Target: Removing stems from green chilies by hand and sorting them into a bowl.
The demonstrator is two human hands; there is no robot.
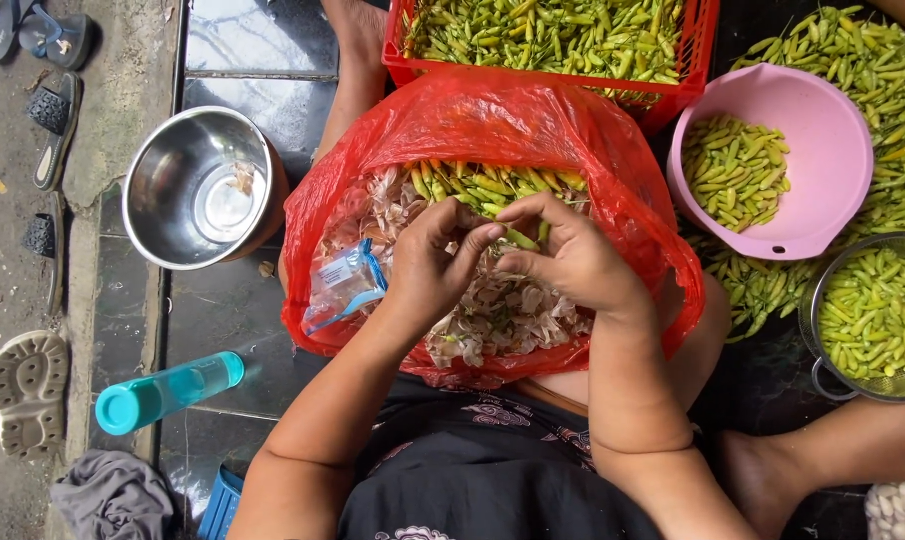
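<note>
1. Pinching a green chili [521, 240] between thumbs and fingertips, the left hand [435, 262] and the right hand [571, 255] met over the open mouth of a red plastic bag [613, 170]; both sets of fingers were curled narrow around that one pod.
2. That chili sat just above the bag's contents, at the point where the two hands touched.
3. Inside the bag lay a heap of pale, papery peelings [503, 315] (pinkish-white, dry-looking), with more green chilies [493, 185] piled at the far side.
4. A small clear plastic packet [345, 285] with a blue edge rested on the peelings, just beside the left hand.
5. Beyond the bag stood a red crate [543, 72] full of chilies.
6. To the right were a pink bowl [823, 130] holding chilies and a metal colander [823, 375] with more, loose chilies lying between them.
7. To the left, a steel bowl [168, 190] sat on the dark tiles, and a teal bottle [168, 392] lay on its side nearer the person.
</note>
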